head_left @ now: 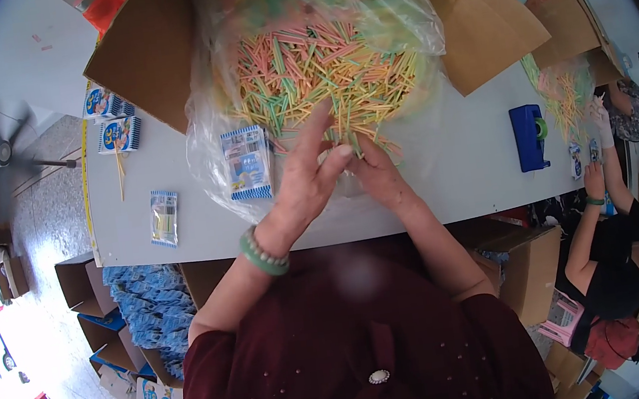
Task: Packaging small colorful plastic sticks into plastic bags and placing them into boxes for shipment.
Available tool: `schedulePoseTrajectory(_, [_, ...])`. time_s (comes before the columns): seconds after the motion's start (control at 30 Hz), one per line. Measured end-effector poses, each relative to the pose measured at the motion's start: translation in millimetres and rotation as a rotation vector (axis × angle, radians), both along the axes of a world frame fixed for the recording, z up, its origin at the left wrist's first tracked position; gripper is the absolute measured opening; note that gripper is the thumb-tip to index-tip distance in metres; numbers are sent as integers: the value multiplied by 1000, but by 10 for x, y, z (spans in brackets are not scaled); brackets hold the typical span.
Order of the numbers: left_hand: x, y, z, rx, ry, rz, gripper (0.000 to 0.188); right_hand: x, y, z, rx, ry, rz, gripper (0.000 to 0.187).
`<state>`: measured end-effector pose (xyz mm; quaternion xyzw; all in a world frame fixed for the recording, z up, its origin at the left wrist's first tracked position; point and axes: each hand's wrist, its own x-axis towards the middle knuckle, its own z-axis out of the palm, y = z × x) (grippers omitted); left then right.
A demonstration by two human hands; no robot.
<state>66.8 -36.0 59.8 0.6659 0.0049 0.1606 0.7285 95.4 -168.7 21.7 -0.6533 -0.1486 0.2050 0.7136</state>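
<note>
A heap of thin pink, yellow and green sticks (318, 66) lies in a clear plastic bag (208, 153) spread open on the table. At the heap's near edge my left hand (302, 177) has its index finger and thumb stretched out; its other fingers are partly hidden. My right hand (381, 179) is beside it, fingers bent and closed at the sticks, close to the left thumb. Whatever it pinches is too small to make out. Just left of my left hand lies a stack of blue-and-white printed packets (248, 164).
A filled clear-fronted packet (165, 218) and more packets (119, 135) lie at left on the grey table (447, 191). Cardboard flaps (143, 53) flank the bag. A blue tape dispenser (529, 138) stands at right, beyond it a co-worker (616, 241). Boxes hold blue packets (152, 310) below.
</note>
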Motion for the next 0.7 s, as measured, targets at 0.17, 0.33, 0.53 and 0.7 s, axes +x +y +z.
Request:
schedulePoseTrajectory(0.17, [147,120,-106,305,95,-235,20,-15,-37,-95,-412,-425,-14,26])
schedulePoseTrajectory(0.33, [155,210,-130,355,140,-265,5,51,-169,-6,-571,-459,107,24])
schedulePoseTrajectory(0.53, [98,166,-239,15,309,-170,5,82,-250,13,-616,-555,152,23])
schedulePoseTrajectory(0.7, [145,257,-211,-153,404,-29,14,126,-338,151,-570,-272,33,22])
